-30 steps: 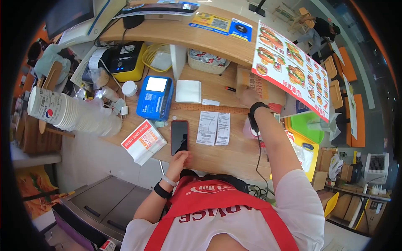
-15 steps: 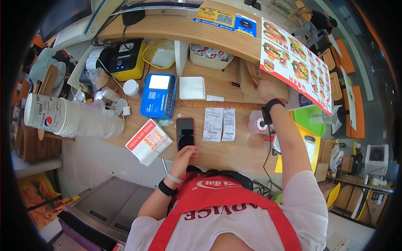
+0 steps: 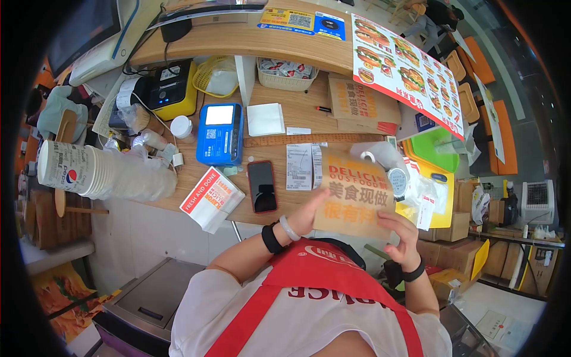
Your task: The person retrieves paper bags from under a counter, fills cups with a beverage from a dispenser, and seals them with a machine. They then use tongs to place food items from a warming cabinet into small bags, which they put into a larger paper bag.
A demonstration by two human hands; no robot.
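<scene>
Over the near edge of the tabletop (image 3: pixel 290 206), in the head view, the left hand (image 3: pixel 303 216) and right hand (image 3: pixel 403 241) clasp opposite sides of a printed paper bag (image 3: pixel 352 199); white receipts (image 3: pixel 299 168) lie just beyond it; a phone (image 3: pixel 262 187) rests to its left.

Wooden counter (image 3: pixel 297 107), phone (image 3: pixel 262 189), receipts (image 3: pixel 299 169), and blue payment device (image 3: pixel 219 138) on it

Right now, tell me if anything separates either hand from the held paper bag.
Nothing visible does: the left hand touches the paper bag at its left edge, and the right hand touches its lower right. The receipts lie beyond, partly covered.
</scene>
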